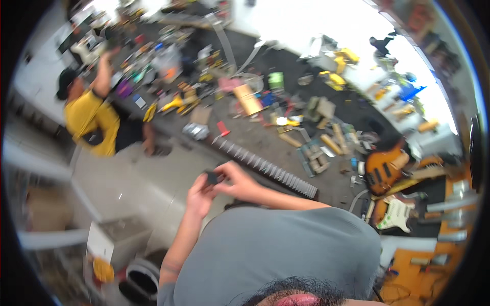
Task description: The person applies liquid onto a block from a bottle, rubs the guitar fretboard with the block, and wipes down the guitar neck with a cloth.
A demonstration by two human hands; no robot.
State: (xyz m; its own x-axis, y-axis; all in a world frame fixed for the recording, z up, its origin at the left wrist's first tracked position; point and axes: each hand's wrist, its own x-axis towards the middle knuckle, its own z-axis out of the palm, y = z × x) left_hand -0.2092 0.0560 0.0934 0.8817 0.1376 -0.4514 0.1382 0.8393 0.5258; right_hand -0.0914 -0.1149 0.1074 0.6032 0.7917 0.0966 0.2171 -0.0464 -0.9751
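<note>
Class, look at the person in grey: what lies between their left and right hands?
A small dark object, too blurred to identify, lies between the left hand and right hand in the head view.

Blurred workshop room, bowed by a wide lens. A long dark grey surface (pixel 332 187) runs from far left to near right. Glossy pale floor (pixel 138 176) on the left catches light; a whitish wall (pixel 38 76) stands farther left. Beyond the surface, white glare (pixel 301 20) hides whether it is window or wall.
</note>
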